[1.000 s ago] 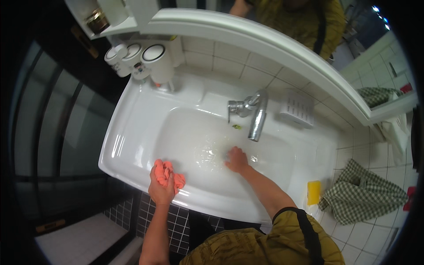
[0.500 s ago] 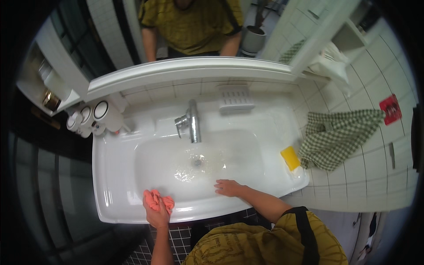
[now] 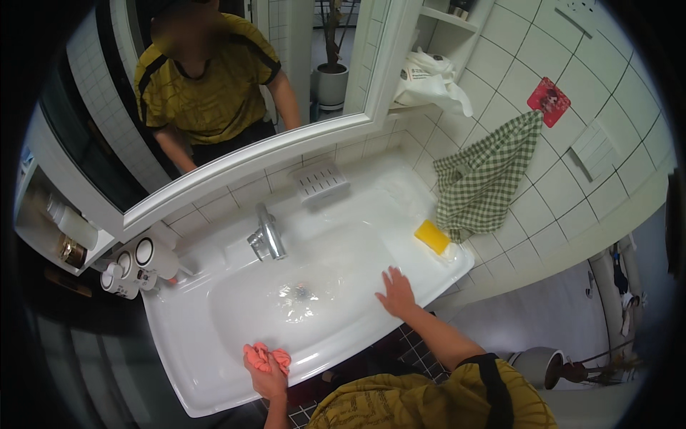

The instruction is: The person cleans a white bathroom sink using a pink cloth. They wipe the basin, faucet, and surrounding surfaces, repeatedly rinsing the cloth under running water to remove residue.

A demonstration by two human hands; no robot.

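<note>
My left hand (image 3: 268, 375) grips a crumpled pink cloth (image 3: 266, 355) on the front rim of a white washbasin (image 3: 214, 372). My right hand (image 3: 395, 293) lies flat with spread fingers on the basin's right rim, holding nothing. Water shimmers around the drain (image 3: 301, 292) in the bowl. A chrome tap (image 3: 268, 236) stands behind the bowl. A yellow sponge (image 3: 433, 237) sits on the basin's right corner.
A green checked towel (image 3: 482, 182) hangs on the tiled wall at right, below a red hook plate (image 3: 549, 101). A white soap tray (image 3: 319, 179) sits behind the tap. Round white containers (image 3: 136, 264) stand at the basin's left. A mirror (image 3: 236, 79) above reflects me.
The view has swung so the basin now lies diagonally. My right hand has come out of the bowl onto the right rim. My left hand still holds the pink cloth at the front rim.
</note>
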